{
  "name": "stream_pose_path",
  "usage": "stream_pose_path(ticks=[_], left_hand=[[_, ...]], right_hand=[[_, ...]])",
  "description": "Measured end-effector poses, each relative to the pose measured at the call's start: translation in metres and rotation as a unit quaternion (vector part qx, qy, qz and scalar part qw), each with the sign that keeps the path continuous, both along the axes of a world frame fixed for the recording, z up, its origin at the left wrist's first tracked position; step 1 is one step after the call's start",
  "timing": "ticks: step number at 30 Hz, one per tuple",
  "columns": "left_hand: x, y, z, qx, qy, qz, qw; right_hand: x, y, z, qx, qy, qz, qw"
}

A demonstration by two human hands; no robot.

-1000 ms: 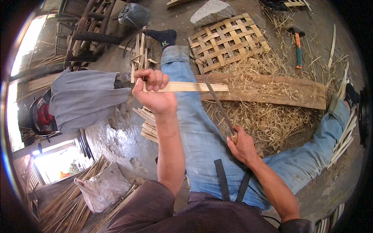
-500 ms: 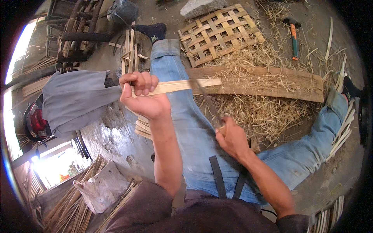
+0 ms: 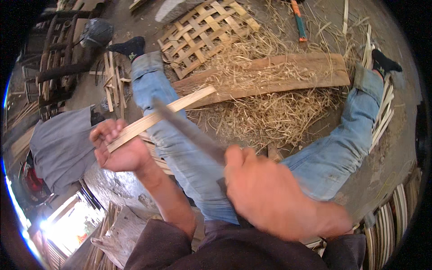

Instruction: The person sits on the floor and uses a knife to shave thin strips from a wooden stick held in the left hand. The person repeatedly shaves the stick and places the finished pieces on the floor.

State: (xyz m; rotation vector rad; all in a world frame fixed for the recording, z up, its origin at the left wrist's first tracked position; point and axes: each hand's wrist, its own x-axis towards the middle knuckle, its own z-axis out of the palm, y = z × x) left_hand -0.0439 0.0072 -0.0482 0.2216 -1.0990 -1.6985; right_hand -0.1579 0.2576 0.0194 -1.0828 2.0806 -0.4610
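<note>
A pale, flat strip of split bamboo or wood slants up and to the right across my left hand. That hand is palm up, its fingers loosely curled round the strip's lower end. My right hand, smeared by motion, is closed on the handle of a long-bladed knife. The blurred blade points up and left over my thigh, and its tip crosses in front of the strip's middle. I cannot tell whether blade and strip touch. Most of the knife's handle is hidden in my fist.
Between my outstretched legs a wooden plank lies amid curly shavings. Beyond it are a woven slat panel, a pale stone and an orange-and-green-handled hammer. Loose strips lie beyond my left hand; grey cloth hangs at left.
My left hand and the strip have shifted left and down, the strip now tilting more, the fingers looser. My right hand with the knife has come nearer and lower. The whole view has shifted.
</note>
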Motion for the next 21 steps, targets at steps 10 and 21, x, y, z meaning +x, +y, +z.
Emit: stream_pose_path(ticks=[10,21], left_hand=[[-0.004,0.012,0.028,-0.041,-0.002,0.014,0.999],[-0.012,0.019,0.025,-0.07,0.016,0.037,0.997]], right_hand=[[0.034,-0.035,-0.118,-0.137,-0.168,-0.11,0.97],[0.019,-0.025,-0.199,-0.06,-0.21,-0.131,0.967]])
